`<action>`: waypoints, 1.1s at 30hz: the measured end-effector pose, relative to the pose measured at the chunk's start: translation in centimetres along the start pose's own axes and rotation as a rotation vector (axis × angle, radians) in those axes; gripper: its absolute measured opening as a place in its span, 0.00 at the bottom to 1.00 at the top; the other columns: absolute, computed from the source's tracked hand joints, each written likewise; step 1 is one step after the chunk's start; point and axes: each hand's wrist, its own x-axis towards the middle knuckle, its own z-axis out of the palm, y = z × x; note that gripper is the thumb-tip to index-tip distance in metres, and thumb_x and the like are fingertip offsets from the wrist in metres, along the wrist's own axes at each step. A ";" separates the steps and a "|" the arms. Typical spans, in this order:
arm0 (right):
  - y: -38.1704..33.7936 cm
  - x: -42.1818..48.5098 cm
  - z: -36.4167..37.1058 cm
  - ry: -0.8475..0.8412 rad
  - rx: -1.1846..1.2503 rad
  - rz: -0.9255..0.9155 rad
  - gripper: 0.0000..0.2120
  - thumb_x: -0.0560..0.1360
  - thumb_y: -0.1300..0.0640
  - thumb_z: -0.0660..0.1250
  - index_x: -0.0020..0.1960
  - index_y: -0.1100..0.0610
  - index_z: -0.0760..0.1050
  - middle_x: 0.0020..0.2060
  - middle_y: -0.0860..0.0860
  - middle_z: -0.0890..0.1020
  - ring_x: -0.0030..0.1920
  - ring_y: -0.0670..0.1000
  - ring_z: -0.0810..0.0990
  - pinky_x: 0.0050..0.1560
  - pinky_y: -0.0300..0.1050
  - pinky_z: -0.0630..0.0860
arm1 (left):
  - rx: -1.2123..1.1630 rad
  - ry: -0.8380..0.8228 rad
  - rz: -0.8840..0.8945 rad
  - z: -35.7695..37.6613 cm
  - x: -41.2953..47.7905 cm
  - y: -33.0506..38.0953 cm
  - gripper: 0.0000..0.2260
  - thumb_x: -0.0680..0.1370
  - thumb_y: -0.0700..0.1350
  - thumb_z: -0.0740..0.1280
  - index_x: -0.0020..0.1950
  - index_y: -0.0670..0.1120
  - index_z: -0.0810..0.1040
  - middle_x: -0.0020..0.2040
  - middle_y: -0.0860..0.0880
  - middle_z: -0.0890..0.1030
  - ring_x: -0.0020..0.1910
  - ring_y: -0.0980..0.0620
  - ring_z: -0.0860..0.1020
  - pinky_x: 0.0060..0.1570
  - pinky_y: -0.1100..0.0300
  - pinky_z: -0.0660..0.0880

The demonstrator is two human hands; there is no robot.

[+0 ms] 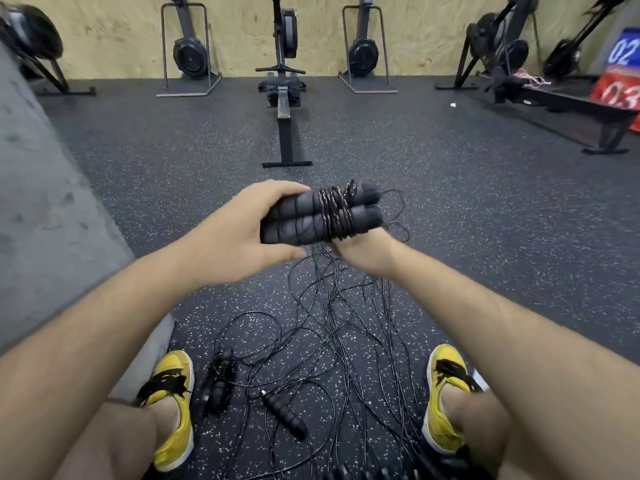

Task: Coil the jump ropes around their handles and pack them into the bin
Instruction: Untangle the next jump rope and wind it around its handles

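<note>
Handles of black foam (pixel 298 221), two side by side, are clamped in my left hand (pixel 235 230). My right hand (pixel 363 251) curls under their other end, round the thin black cord (pixel 337 211) wound there. Loose black ropes (pixel 322 327) tangle on the speckled rubber floor (pixel 485 237) below the handles.

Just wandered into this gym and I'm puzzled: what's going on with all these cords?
A seated person is bundling a jump rope. The left hand grips the two black handles side by side; the right hand, curled beneath them, holds the jump rope, wound several turns around them. More ropes lie tangled on the floor between the yellow shoes, beside one wrapped bundle. No bin is visible.
</note>
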 end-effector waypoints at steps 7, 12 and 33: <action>-2.7 -1.5 3.4 -0.140 -0.107 0.120 0.14 0.85 0.47 0.54 0.48 0.55 0.70 0.40 0.49 0.76 0.39 0.47 0.73 0.37 0.46 0.66 | 0.381 0.197 -0.129 0.3 1.2 -5.0 0.35 0.70 0.48 0.79 0.74 0.46 0.70 0.59 0.46 0.76 0.58 0.43 0.72 0.62 0.48 0.69; -3.9 -2.9 2.0 0.013 -0.457 0.022 0.12 0.84 0.47 0.54 0.49 0.53 0.70 0.44 0.50 0.78 0.44 0.55 0.75 0.41 0.47 0.65 | 0.447 0.049 -0.088 1.5 0.8 -6.2 0.35 0.70 0.44 0.78 0.75 0.49 0.71 0.59 0.46 0.77 0.57 0.42 0.72 0.60 0.44 0.72; -1.6 -1.1 1.6 0.012 0.043 0.228 0.13 0.85 0.61 0.53 0.55 0.62 0.76 0.47 0.53 0.80 0.49 0.52 0.74 0.52 0.42 0.74 | -0.032 0.126 -0.108 0.8 -0.3 0.1 0.34 0.66 0.41 0.82 0.68 0.50 0.71 0.58 0.60 0.74 0.60 0.57 0.73 0.63 0.69 0.67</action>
